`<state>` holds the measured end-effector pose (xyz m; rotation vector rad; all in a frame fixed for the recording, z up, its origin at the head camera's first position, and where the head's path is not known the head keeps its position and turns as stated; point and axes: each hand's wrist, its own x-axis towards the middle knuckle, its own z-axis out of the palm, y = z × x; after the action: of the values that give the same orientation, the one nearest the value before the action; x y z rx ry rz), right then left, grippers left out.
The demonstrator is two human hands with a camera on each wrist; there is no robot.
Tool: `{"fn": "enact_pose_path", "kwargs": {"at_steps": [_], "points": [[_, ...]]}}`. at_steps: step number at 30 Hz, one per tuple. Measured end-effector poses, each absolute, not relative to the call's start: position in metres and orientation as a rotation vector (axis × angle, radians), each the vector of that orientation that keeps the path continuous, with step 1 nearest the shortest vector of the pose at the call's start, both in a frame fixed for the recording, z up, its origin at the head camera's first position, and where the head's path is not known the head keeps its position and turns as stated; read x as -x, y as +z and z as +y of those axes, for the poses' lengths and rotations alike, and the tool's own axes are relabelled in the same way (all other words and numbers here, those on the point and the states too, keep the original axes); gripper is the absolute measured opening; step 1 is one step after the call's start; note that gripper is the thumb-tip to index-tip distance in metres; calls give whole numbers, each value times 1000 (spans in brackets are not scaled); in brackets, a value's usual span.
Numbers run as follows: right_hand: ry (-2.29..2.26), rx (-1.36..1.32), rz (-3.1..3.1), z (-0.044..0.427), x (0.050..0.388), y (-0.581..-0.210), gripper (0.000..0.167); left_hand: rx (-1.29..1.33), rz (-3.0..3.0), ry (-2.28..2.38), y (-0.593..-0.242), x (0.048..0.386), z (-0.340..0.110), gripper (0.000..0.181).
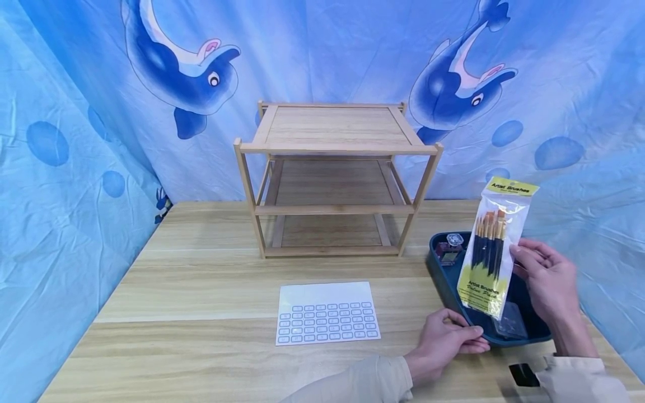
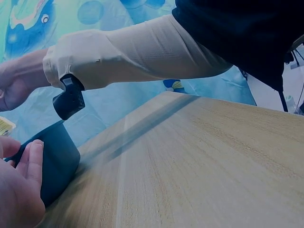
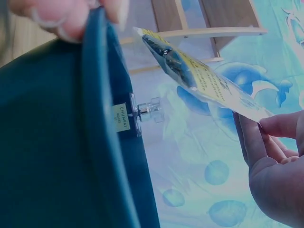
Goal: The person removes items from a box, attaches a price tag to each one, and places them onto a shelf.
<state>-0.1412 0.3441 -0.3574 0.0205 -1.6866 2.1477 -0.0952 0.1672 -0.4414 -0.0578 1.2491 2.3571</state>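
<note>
My right hand (image 1: 549,280) pinches the edge of a clear packet of artist brushes (image 1: 487,246), held tilted above a dark teal bin (image 1: 445,285). The dark-handled brushes show through the plastic between yellow printed bands. With thumb and fingers, my left hand (image 1: 445,341) grips the bin's near rim. Inside the bin, a perfume bottle (image 1: 448,252) with a clear stopper stands at the far left, and a clear flat packet (image 1: 511,322) lies at the near end. In the right wrist view, the brush packet (image 3: 199,78) hangs from the right thumb and fingers.
A three-tier wooden rack (image 1: 332,210) stands at the back middle of the table (image 1: 191,313). In front of it lies a white sheet (image 1: 327,313) printed with rows of small boxes. A blue dolphin-print curtain (image 1: 322,50) hangs behind and at both sides.
</note>
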Motion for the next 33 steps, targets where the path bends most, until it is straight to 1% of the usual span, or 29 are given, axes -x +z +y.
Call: {"fn": "enact_pose_path", "kwargs": {"at_steps": [13,24,29,33], "points": [[2250,-188,-1610,328,141,-356,25,74,1238,2386,-446,96,172,22],[2235,-203,-1750,311,142,-356,20,-33,1224,2297,-450,91,160,10],[2231,-207,-1794,305,143,-360,18,-101,1264,2239,-451,87,145,10],[2142,-173,-1937,299,142,-364,12,-209,1334,2189,-449,85,128,6]]}}
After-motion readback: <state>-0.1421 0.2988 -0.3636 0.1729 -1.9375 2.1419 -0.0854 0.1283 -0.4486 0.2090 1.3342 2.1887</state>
